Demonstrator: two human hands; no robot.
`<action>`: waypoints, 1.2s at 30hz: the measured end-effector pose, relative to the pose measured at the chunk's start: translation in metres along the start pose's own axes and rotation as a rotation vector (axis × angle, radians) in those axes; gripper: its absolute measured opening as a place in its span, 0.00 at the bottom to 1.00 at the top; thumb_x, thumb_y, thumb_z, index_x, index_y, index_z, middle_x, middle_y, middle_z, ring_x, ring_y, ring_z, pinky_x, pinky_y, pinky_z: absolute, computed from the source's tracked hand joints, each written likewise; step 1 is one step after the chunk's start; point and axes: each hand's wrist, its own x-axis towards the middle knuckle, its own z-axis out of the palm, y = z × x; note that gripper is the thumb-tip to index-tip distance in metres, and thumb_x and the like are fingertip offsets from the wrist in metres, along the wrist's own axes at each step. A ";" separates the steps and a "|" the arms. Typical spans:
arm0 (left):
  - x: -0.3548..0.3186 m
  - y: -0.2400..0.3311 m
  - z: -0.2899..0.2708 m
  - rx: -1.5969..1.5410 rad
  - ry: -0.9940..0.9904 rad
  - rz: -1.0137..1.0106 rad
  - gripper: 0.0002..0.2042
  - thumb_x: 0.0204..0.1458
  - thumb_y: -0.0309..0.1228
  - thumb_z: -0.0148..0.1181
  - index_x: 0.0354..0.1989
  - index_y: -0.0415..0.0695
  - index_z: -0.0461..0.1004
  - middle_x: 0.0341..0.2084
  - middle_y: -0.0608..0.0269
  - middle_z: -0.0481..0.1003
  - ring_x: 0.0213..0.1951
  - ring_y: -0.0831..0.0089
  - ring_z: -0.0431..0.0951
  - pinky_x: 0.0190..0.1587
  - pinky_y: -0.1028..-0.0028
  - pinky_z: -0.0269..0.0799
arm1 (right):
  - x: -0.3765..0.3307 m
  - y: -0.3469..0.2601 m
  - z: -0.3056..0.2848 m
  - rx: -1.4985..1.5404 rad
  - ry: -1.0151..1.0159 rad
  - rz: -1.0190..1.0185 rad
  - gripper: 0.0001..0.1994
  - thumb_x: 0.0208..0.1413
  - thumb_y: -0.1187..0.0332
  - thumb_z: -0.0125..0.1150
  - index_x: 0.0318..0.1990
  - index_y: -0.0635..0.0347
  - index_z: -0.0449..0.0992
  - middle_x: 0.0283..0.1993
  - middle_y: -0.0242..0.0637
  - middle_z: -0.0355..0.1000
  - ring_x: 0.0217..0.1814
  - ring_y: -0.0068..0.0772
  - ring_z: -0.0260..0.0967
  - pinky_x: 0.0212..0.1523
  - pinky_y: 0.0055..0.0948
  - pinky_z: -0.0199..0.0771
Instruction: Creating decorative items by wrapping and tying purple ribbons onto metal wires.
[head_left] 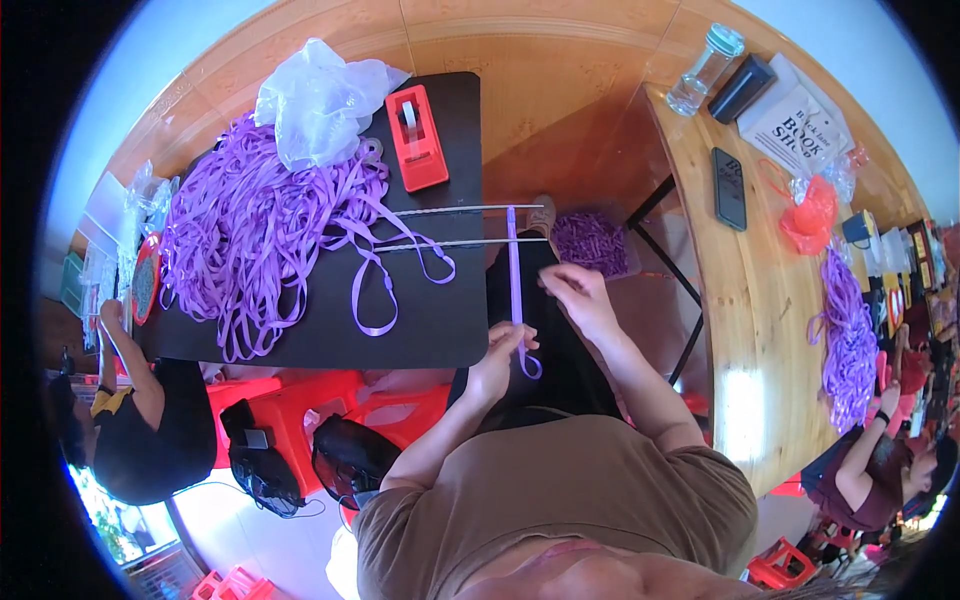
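Observation:
A flat purple ribbon strap (515, 280) runs from two thin metal rods (465, 242) toward me. My left hand (495, 362) is closed on its near end, and a small loop of the strap sticks out beside the fingers. Just right of the strap, my right hand (585, 300) is raised with thumb and fingers pinched together; whatever they hold, if anything, is too small to make out. The rods jut past the right edge of the dark table (430, 310). On that table lies a big tangled heap of purple straps (235, 240).
A red tape dispenser (418, 140) and a clear plastic bag (325, 105) lie by the heap. Below the rods stands a bin of purple pieces (592, 245). A wooden table (740, 310) at right bears a phone (729, 188) and bottle (705, 72). People sit on both sides.

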 end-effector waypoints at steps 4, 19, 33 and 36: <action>0.000 0.000 -0.001 -0.041 -0.005 0.005 0.10 0.57 0.27 0.49 0.34 0.33 0.75 0.32 0.55 0.74 0.33 0.69 0.76 0.41 0.71 0.72 | 0.033 -0.021 0.021 0.256 -0.089 0.093 0.11 0.54 0.65 0.60 0.39 0.64 0.77 0.35 0.33 0.75 0.35 0.21 0.70 0.39 0.21 0.67; -0.006 -0.003 -0.011 -0.026 -0.008 -0.074 0.09 0.57 0.27 0.50 0.36 0.36 0.76 0.35 0.52 0.75 0.37 0.63 0.76 0.45 0.66 0.71 | 0.020 -0.012 0.042 0.353 -0.146 0.119 0.04 0.53 0.72 0.59 0.31 0.64 0.77 0.28 0.33 0.75 0.31 0.17 0.69 0.33 0.17 0.66; -0.058 -0.003 -0.023 0.216 -0.159 -0.243 0.09 0.55 0.27 0.55 0.33 0.33 0.78 0.33 0.56 0.77 0.32 0.74 0.75 0.39 0.78 0.68 | -0.030 0.010 0.048 0.269 -0.109 0.142 0.06 0.53 0.73 0.59 0.27 0.66 0.76 0.24 0.30 0.73 0.27 0.16 0.66 0.31 0.16 0.64; -0.065 -0.001 -0.023 0.417 -0.251 -0.005 0.06 0.52 0.26 0.58 0.32 0.36 0.79 0.38 0.55 0.75 0.37 0.72 0.72 0.42 0.76 0.67 | -0.029 0.014 0.041 0.179 -0.112 0.124 0.05 0.54 0.74 0.59 0.30 0.66 0.77 0.26 0.32 0.74 0.29 0.17 0.68 0.33 0.16 0.65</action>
